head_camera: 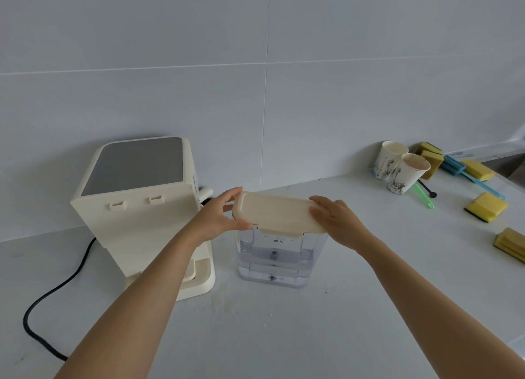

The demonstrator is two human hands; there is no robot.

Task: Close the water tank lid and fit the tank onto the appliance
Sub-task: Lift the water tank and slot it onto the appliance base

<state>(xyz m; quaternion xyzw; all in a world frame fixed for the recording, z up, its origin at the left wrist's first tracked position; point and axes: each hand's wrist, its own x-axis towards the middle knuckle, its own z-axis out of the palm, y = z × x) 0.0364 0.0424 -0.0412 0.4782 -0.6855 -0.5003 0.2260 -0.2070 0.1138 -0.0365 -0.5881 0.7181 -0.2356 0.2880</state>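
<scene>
We count one cream appliance (142, 208) at the left of the frame, with one black cord (56, 290) trailing from it toward the lower left. At the centre we see one clear water tank (272, 256) and one cream lid (277, 212). Two hands are in view, the left hand (218, 218) and the right hand (338, 218). At the upper right we count two paper cups, one behind (387, 158) and one in front (407, 174). We count five yellow sponges along the right side: (428, 147), (431, 163), (477, 170), (486, 207), (510, 243). Beside the cups we make out one blue handle (468, 174), one green handle (424, 198) and one thin black stick (427, 188).
</scene>
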